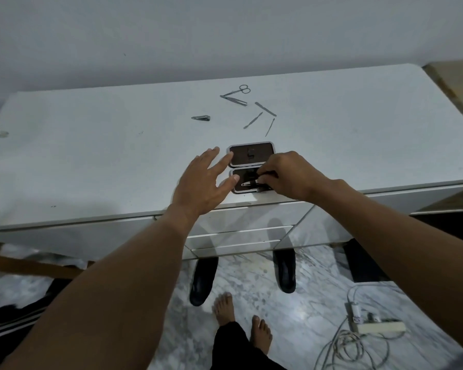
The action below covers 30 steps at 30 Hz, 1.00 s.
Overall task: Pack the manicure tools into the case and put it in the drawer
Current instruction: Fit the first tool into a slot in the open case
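A small dark case (245, 154) with a silver rim lies open flat near the front edge of the white cabinet top (91, 156), its two halves one behind the other. My right hand (286, 175) pinches a small metal tool (249, 183) in the near half. My left hand (203, 181) rests spread at the case's left side, fingertips touching its rim. Farther back lie loose tools: scissors (243, 89), tweezers (233, 100), a nail clipper (201, 118), and three thin files or pushers (265, 109), (253, 120), (270, 127). White drawers (241, 231) sit below the top, shut.
A wall stands right behind the cabinet. On the marble floor are two dark cabinet feet (203, 279), my bare feet (225, 305), and a power strip with tangled cables (377, 327) at the right. A wooden surface (455, 81) adjoins the cabinet's right end.
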### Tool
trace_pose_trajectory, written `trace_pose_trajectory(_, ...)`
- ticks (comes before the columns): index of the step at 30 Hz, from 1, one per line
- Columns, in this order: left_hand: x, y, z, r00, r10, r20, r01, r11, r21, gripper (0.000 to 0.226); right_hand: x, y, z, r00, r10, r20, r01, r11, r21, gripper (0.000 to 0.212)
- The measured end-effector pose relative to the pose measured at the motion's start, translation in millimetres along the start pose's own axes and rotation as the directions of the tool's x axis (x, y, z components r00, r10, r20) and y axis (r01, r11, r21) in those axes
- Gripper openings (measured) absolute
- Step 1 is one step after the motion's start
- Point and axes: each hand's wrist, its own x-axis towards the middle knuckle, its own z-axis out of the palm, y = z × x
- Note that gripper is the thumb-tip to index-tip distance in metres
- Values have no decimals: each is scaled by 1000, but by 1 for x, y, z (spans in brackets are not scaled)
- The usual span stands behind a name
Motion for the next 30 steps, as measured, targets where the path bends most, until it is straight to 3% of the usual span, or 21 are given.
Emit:
trace_pose_trajectory(15, 3, -1, -2, 999, 34, 25, -34, 999, 4, 53, 116, -18, -20, 982, 116, -146, -116, 993, 4, 22)
trace_pose_trajectory(30, 6, -2, 1, 1000, 21, -4, -22, 999, -24, 54, 203, -36, 5, 985, 164, -48, -166, 985, -55, 29)
